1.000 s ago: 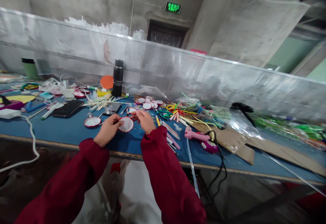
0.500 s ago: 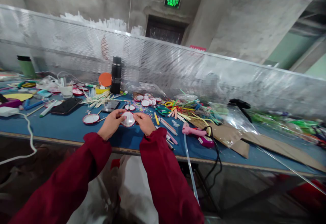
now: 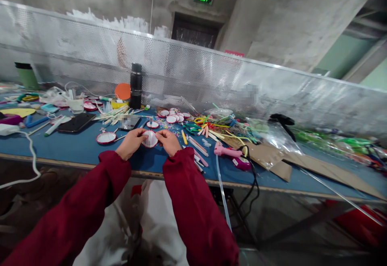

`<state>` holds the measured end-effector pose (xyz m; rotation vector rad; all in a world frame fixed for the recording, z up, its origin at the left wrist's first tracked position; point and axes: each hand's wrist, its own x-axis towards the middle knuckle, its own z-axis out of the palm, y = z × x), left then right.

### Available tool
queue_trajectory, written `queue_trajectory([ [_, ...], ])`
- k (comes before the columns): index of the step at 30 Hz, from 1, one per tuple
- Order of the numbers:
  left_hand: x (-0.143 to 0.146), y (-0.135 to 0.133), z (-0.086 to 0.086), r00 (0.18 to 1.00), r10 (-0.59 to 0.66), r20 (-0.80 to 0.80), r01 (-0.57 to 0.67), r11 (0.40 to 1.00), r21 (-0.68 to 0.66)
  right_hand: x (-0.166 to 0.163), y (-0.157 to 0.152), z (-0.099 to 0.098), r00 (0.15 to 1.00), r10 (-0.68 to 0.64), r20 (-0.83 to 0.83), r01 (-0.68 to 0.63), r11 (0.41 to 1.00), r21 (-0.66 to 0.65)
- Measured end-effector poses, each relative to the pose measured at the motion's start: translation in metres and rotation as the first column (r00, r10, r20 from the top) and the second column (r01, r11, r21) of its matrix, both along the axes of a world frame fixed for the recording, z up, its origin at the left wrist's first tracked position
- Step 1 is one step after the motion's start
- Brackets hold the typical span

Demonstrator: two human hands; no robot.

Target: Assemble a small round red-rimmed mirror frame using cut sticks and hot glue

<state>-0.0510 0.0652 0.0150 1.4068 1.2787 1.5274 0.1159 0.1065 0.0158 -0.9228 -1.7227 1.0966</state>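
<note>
Both hands meet over the near middle of the blue bench (image 3: 75, 147), holding one small round disc (image 3: 150, 138) with a red rim and a white face. The left hand (image 3: 130, 143) pinches the disc's left edge between thumb and fingers; the right hand (image 3: 168, 141) grips its right edge the same way. The disc is lifted just above the bench top, tilted toward the camera. Both arms wear dark red sleeves.

Just left of the hands a similar red-rimmed disc (image 3: 106, 137) lies flat on the bench. Behind the hands sits a cluster of more discs (image 3: 173, 117). Further left lie a black phone (image 3: 76, 122) and a white cup (image 3: 75, 105). A black bottle (image 3: 136, 85) stands upright at the back against the perforated metal screen (image 3: 211, 78). To the right of the hands lie loose coloured sticks (image 3: 198, 145), then a pink glue gun (image 3: 225, 151) with a black cord, and sheets of cardboard (image 3: 305, 167) beyond.
</note>
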Motion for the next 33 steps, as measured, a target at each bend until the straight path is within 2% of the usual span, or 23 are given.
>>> queue_trajectory([
  [5,-0.002,-0.0035,-0.0014,0.998,0.043,-0.05,-0.043,0.999,0.007,-0.0002,-0.0027,-0.0002,1.0,0.004,0.009,-0.004,1.0,0.013],
  [20,-0.0017,-0.0097,-0.0007,0.996,0.016,-0.091,-0.015,1.0,0.019,-0.0023,0.0028,-0.0056,0.997,-0.068,0.042,0.066,0.997,0.036],
  [33,-0.0041,-0.007,-0.0046,0.989,0.061,-0.136,-0.056,0.998,0.041,-0.0054,0.0001,-0.0062,0.994,-0.09,0.054,0.088,0.995,0.039],
])
